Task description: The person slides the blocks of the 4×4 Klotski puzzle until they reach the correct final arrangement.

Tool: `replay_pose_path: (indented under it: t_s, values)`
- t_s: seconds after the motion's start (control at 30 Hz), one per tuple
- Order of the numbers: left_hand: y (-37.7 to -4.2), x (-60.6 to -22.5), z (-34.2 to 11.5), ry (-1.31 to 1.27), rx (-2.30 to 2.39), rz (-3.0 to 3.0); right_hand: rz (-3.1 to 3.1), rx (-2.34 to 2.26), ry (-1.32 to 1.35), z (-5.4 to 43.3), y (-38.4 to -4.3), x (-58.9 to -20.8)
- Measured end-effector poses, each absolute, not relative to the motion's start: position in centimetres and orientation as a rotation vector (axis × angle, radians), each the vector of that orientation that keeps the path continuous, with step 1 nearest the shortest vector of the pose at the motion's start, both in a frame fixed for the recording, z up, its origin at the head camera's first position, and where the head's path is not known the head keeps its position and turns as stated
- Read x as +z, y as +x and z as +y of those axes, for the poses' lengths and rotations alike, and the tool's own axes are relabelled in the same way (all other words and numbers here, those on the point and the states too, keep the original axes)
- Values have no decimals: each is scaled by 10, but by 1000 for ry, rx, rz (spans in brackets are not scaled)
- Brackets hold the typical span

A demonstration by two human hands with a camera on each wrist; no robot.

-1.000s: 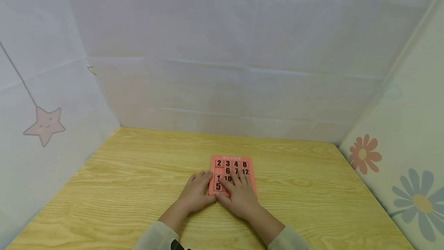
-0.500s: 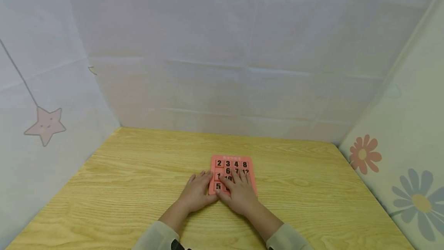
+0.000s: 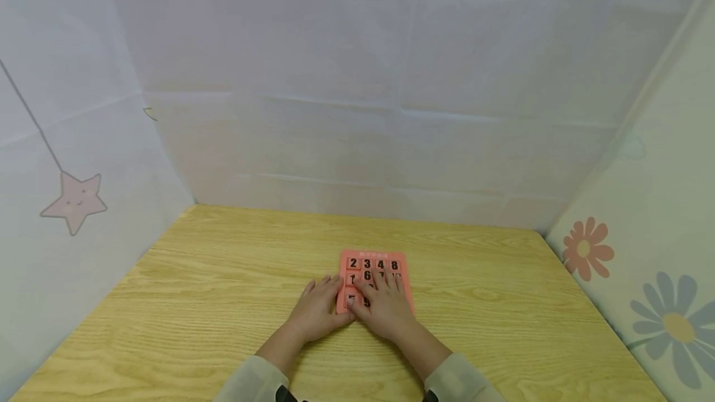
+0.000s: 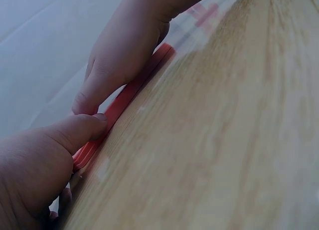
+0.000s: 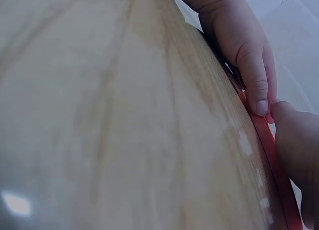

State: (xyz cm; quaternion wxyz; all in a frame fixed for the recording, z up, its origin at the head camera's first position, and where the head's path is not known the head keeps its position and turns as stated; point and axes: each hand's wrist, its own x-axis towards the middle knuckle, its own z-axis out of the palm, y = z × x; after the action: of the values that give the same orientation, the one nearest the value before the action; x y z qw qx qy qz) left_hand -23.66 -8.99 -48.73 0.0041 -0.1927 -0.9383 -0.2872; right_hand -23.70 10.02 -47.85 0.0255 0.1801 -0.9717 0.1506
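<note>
On the table [image 3: 223, 278], my left hand [image 3: 317, 309] has the pink number puzzle [image 3: 360, 270] by its near-left corner, probably so it won't skid; right hand [image 3: 388, 310] grips nothing, straightish fingers on the tiles [image 3: 353, 263].

Pink board [image 3: 373, 254], black numerals [image 3: 367, 263]

wood-grain table [image 3: 503, 303] — pink number board [image 3: 367, 270] on it, seemingly flat

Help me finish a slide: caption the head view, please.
Bare left hand touching the edge of a pink rectangular number puzzle, right hand over it, on a yellow wood-grain table.
</note>
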Motion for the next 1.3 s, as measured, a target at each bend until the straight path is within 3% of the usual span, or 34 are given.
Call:
replay_pose_path:
  t_s: [0.8, 1.3]
  values:
    - [-235, -484, -88, -595, -938, -2947, -3030, 429, 520, 98, -249, -478]
    - [-236, -486, -90, -600, -914, -2948, -2990, 476, 587, 101, -236, -473]
